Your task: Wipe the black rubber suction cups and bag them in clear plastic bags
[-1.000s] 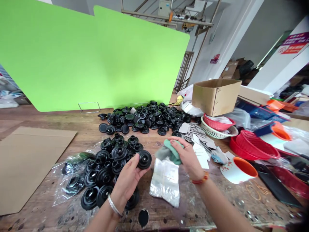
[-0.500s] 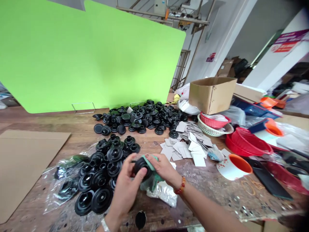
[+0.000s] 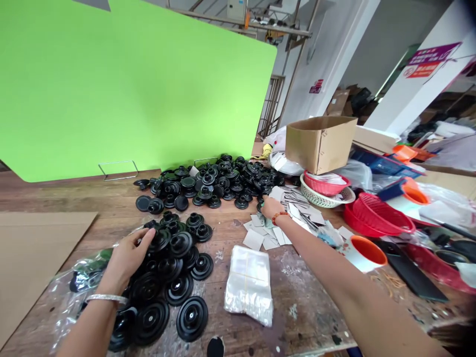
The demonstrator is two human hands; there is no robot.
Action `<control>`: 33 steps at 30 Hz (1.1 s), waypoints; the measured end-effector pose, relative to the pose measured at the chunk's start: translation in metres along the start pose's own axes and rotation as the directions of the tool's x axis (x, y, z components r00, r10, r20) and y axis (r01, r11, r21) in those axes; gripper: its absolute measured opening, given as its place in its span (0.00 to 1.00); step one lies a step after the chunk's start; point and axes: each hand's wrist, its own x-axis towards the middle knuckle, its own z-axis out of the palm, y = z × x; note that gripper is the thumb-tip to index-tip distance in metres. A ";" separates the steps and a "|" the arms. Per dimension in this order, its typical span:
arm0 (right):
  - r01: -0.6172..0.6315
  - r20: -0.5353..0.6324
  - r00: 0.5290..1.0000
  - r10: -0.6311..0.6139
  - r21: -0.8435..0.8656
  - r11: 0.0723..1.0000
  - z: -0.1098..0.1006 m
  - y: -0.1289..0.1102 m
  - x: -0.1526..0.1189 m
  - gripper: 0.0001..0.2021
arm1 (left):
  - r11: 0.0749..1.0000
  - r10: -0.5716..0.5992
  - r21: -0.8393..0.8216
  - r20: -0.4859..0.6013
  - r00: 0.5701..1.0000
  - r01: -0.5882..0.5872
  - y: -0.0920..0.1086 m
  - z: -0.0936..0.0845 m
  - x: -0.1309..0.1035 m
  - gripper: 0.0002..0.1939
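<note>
My left hand is at the near pile of black stepped discs, at the left of the table. Its thumb and fingers curl onto a black disc part at the pile's upper left; the fingertips are partly hidden. My right hand reaches far forward, its closed fingers at the right edge of the larger far heap of black discs. A bit of green cloth shows at those fingers. Beneath that hand lie loose grey-white square cards.
A banded stack of clear plastic bags lies in front of me. At the right are an orange-lined white cup, red baskets and a cardboard box. Flat cardboard lies left; a green panel stands behind.
Both hands were together over the bags, with a black disc in the left and green cloth in the right. The left has moved to the near pile, the right to the far heap.
</note>
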 end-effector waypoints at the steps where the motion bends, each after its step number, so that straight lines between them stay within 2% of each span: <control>1: 0.001 0.016 1.000 -0.001 -0.012 1.000 0.002 0.001 0.001 0.13 | 1.000 -0.003 0.009 -0.009 1.000 0.003 -0.001 0.001 0.001 0.23; 3: 0.016 0.025 1.000 -0.016 -0.017 1.000 0.001 0.000 0.001 0.12 | 1.000 0.001 0.025 -0.021 1.000 0.000 -0.002 0.000 0.003 0.26; 6: 0.098 -0.005 0.995 -0.098 0.025 0.995 -0.013 -0.011 -0.010 0.13 | 0.998 0.034 0.048 -0.072 0.997 -0.030 0.006 -0.006 -0.004 0.28; 8: 0.200 -0.028 0.980 -0.198 0.071 0.977 -0.025 -0.026 -0.029 0.14 | 0.994 0.098 0.061 -0.134 0.986 -0.091 0.020 -0.007 -0.018 0.28; 9: 0.273 -0.037 0.962 -0.271 0.102 0.957 -0.031 -0.035 -0.042 0.14 | 0.986 0.164 0.057 -0.149 0.975 -0.157 0.029 -0.005 -0.028 0.26; 10: 0.358 -0.043 0.934 -0.355 0.139 0.923 -0.037 -0.044 -0.058 0.14 | 0.978 0.210 0.016 -0.121 0.970 -0.210 0.039 0.000 -0.040 0.24; 11: 0.453 -0.047 0.891 -0.452 0.180 0.873 -0.041 -0.054 -0.075 0.14 | 0.965 0.257 -0.049 -0.014 0.966 -0.257 0.049 0.006 -0.053 0.22; 13: 0.671 -0.062 0.720 -0.691 0.320 0.669 -0.047 -0.071 -0.109 0.14 | 0.922 0.348 -0.239 0.176 0.921 -0.303 0.065 0.024 -0.077 0.28; 14: 0.725 -0.050 0.636 -0.770 0.379 0.574 -0.050 -0.077 -0.124 0.15 | 0.891 0.394 -0.329 0.221 0.892 -0.313 0.070 0.033 -0.088 0.33; 15: 0.749 -0.040 0.569 -0.821 0.438 0.497 -0.052 -0.081 -0.137 0.16 | 0.870 0.415 -0.384 0.230 0.880 -0.310 0.073 0.041 -0.096 0.33; 16: 0.738 -0.022 0.537 -0.843 0.496 0.457 -0.053 -0.084 -0.147 0.18 | 0.861 0.422 -0.409 0.242 0.874 -0.302 0.074 0.048 -0.102 0.32; 17: 0.697 -0.001 0.539 -0.842 0.563 0.445 -0.054 -0.085 -0.154 0.21 | 0.861 0.409 -0.427 0.257 0.876 -0.277 0.074 0.053 -0.106 0.32; 18: 0.625 0.017 0.578 -0.816 0.634 0.456 -0.055 -0.084 -0.158 0.23 | 0.864 0.387 -0.441 0.273 0.881 -0.243 0.072 0.056 -0.109 0.31; 20: 0.438 0.021 0.721 -0.693 0.761 0.479 -0.055 -0.082 -0.163 0.22 | 0.859 0.341 -0.487 0.317 0.885 -0.157 0.068 0.058 -0.113 0.29; 21: 0.367 0.006 0.777 -0.629 0.808 0.461 -0.053 -0.081 -0.165 0.19 | 0.844 0.327 -0.524 0.335 0.884 -0.114 0.066 0.058 -0.115 0.28; 22: 0.338 -0.025 0.806 -0.591 0.840 0.425 -0.049 -0.081 -0.168 0.17 | 0.823 0.322 -0.563 0.348 0.880 -0.079 0.065 0.058 -0.117 0.26; 25: 0.343 -0.123 0.815 -0.566 0.890 0.301 -0.031 -0.084 -0.182 0.16 | 0.759 0.301 -0.651 0.340 0.891 -0.008 0.063 0.063 -0.126 0.22; 26: 0.276 -0.100 0.841 -0.532 0.925 0.262 -0.023 -0.086 -0.187 0.16 | 0.746 0.286 -0.666 0.324 0.902 0.003 0.063 0.065 -0.129 0.21; 27: 0.147 -0.031 0.883 -0.469 0.966 0.212 -0.015 -0.089 -0.192 0.17 | 0.737 0.274 -0.675 0.299 0.914 0.000 0.063 0.067 -0.131 0.21; 28: -0.037 0.091 0.911 -0.402 0.990 0.139 -0.007 -0.092 -0.196 0.18 | 0.733 0.268 -0.680 0.262 0.927 -0.019 0.062 0.069 -0.133 0.21; 29: -0.240 0.240 0.899 -0.366 0.970 0.046 0.001 -0.095 -0.200 0.18 | 0.731 0.272 -0.680 0.220 0.937 -0.053 0.063 0.071 -0.133 0.21; 30: -0.424 0.377 0.847 -0.375 0.905 -0.047 0.007 -0.098 -0.203 0.19 | 0.733 0.288 -0.673 0.177 0.941 -0.098 0.064 0.072 -0.132 0.21; 31: -0.565 0.477 0.774 -0.416 0.817 -0.116 0.013 -0.100 -0.204 0.20 | 0.740 0.312 -0.656 0.140 0.940 -0.148 0.065 0.073 -0.129 0.21; 32: -0.657 0.530 0.707 -0.468 0.737 -0.157 0.016 -0.101 -0.205 0.21 | 0.755 0.337 -0.627 0.120 0.934 -0.192 0.067 0.074 -0.124 0.21; 33: -0.706 0.550 0.666 -0.504 0.683 -0.187 0.018 -0.100 -0.204 0.21 | 0.772 0.356 -0.594 0.112 0.928 -0.225 0.069 0.074 -0.118 0.21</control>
